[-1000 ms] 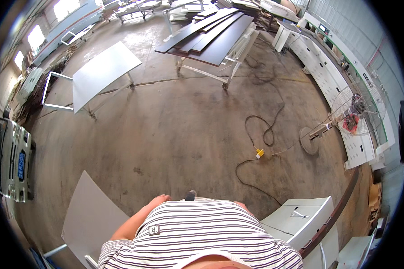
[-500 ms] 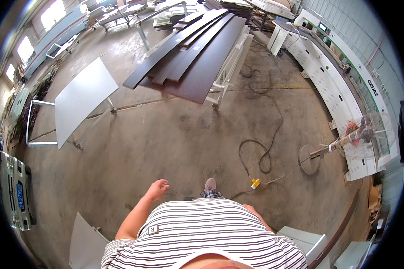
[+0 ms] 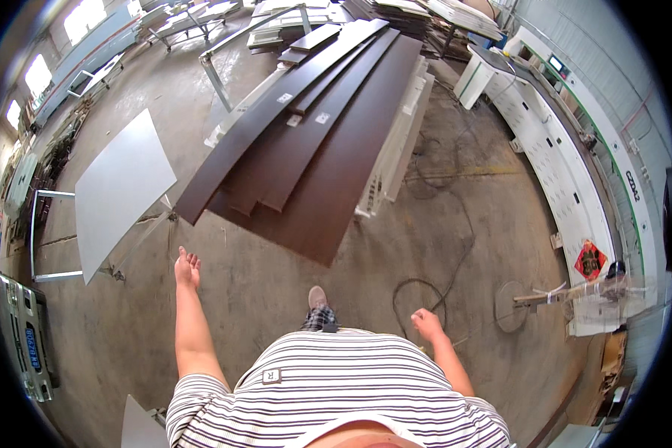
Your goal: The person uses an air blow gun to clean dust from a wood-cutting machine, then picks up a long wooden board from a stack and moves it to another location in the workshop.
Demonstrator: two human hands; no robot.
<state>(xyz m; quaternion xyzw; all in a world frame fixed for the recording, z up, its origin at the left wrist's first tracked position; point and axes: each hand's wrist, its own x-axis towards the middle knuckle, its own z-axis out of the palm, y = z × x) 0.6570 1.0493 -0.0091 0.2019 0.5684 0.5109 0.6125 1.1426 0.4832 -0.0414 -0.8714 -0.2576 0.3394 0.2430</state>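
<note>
My left hand (image 3: pixel 187 267) is stretched forward with its fingers apart and holds nothing. It is just short of the near left end of a long dark brown strip (image 3: pixel 239 142), without touching it. My right hand (image 3: pixel 427 325) hangs at the right of my body, its fingers curled in, with nothing showing in them. In front of me several brown strips lie fanned out on a wider dark brown board (image 3: pixel 336 198). Small white labels stick to some of the strips. A pale stand (image 3: pixel 392 172) carries the pile.
To the left, a white panel (image 3: pixel 123 194) leans on a metal frame. A cable (image 3: pixel 467 246) loops over the floor at right, near a standing fan (image 3: pixel 575 299). A long white machine (image 3: pixel 556 172) runs along the right wall. A parked vehicle (image 3: pixel 26 336) shows at far left.
I have stepped closer to the brown boards, which now appear larger and nearer. My left arm has reached further forward, and my right hand has swung out into view.
</note>
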